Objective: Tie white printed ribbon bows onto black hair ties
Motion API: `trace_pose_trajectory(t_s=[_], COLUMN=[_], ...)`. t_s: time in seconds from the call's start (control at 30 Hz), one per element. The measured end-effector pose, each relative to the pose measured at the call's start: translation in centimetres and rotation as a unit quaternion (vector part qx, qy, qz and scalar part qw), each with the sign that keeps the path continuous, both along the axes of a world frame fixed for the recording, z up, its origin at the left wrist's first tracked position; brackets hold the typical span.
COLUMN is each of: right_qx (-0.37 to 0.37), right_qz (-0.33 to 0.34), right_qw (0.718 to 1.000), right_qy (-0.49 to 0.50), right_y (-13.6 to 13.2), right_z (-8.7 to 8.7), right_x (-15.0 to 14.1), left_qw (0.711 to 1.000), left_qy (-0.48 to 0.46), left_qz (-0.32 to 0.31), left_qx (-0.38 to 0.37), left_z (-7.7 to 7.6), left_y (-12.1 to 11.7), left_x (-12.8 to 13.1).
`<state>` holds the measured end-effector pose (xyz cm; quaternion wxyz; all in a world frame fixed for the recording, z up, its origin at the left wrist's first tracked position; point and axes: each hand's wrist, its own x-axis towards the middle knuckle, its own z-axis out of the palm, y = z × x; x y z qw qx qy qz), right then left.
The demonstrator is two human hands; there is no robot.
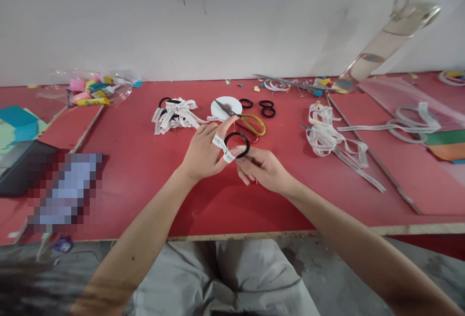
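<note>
Between my hands is a black hair tie (248,147) with a white printed ribbon (218,142) tied round its left side. My left hand (204,150) is closed on the ribbon, thumb and fingers at the knot, its index finger stretched toward the scissors. My right hand (264,168) pinches the lower edge of the hair tie; part of its grip is hidden. Just beyond lie yellow-handled scissors (254,123), their blades over a white ribbon spool (217,108). Loose black hair ties (268,108) rest right of the spool.
A heap of printed ribbon (177,115) lies left of the spool, another ribbon pile (321,129) to the right. A tilted bottle (385,47) leans on the wall. At left are a phone (69,190) and a bag of glue tubes (96,91). The red table's edge (247,235) is near my lap.
</note>
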<state>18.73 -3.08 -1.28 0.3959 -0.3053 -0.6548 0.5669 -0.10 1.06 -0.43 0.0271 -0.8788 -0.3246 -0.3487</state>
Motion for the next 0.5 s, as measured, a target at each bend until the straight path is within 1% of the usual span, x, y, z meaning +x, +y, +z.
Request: trace_pose_trajectory(t_s=[0.1, 0.23, 0.37, 0.5], right_qx=[0.023, 0.052, 0.072, 0.117], right_qz=[-0.01, -0.034, 0.004, -0.012], right_qw=[1.0, 0.998, 0.997, 0.989], right_qy=[-0.016, -0.03, -0.028, -0.09], right_y=[0.2, 0.1, -0.4, -0.8], right_z=[-0.1, -0.4, -0.5, -0.2], right_x=[-0.3, -0.5, -0.3, 0.3], left_qw=[1.0, 0.999, 0.999, 0.998], left_qy=[-0.023, -0.023, -0.027, -0.036], left_qz=[-0.001, -0.028, -0.041, -0.045], left_qx=[0.01, 0.03, 0.017, -0.003], left_z=[0.1, 0.2, 0.3, 0.5], left_y=[-0.3, -0.9, -1.6, -2.2], left_x=[0.5, 0.9, 1.2, 1.4])
